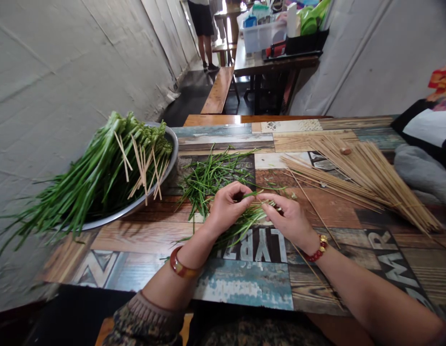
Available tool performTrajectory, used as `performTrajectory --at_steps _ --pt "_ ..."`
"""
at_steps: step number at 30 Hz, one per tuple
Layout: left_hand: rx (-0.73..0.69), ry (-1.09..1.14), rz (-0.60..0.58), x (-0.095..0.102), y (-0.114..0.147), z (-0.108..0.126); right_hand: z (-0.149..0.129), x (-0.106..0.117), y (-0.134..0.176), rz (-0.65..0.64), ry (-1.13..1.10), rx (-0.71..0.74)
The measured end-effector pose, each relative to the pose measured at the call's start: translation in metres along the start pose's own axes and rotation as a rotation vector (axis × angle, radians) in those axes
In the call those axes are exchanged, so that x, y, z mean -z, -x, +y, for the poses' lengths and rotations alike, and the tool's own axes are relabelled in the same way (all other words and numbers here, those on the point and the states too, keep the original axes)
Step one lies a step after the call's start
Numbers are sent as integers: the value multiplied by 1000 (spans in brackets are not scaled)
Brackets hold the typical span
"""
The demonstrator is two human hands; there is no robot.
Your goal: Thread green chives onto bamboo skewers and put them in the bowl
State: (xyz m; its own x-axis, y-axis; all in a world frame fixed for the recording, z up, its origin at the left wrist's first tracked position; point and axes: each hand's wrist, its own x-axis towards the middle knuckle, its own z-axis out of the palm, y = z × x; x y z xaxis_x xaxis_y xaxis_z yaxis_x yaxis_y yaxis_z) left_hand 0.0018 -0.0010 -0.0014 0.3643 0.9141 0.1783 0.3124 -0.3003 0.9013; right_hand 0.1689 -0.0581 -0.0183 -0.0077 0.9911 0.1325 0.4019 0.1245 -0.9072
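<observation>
Noted thin green stem (pixel 255 193) pinched thumb-to-finger in left hand (pixel 231 203) and right hand (pixel 291 216), low over the tabletop (pixel 244 283). Found, at left, metal bowl (pixel 174 150) heaped with leafy greens (pixel 96 166) (pale sticks (pixel 138 158) on top). Could not see its floor, nor fully identify contents of plastic bin (pixel 259 39) beyond.

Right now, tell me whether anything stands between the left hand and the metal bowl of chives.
Yes: a low, loose pile of chives lies on the tabletop between the left hand and the metal bowl; nothing tall is visible in between.
</observation>
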Motion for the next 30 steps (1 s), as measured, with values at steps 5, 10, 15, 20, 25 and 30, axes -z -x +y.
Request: performTrajectory --at_steps 5,10,15,20,25,30 --pt "-30 -9 1 0 0 2 0 -1 0 10 -18 24" --pt "-97 -55 -3 0 0 2 0 -1 -1 17 -20 34" --pt "-158 -89 -3 0 0 3 -1 0 -1 3 -17 42" --pt "-188 -66 -19 0 0 3 0 -1 -2 33 -9 71" --pt "-181 -35 -52 0 1 4 0 -2 -1 26 -69 22" --pt "-104 -6 -104 0 1 7 -2 -1 -1 16 -113 10"
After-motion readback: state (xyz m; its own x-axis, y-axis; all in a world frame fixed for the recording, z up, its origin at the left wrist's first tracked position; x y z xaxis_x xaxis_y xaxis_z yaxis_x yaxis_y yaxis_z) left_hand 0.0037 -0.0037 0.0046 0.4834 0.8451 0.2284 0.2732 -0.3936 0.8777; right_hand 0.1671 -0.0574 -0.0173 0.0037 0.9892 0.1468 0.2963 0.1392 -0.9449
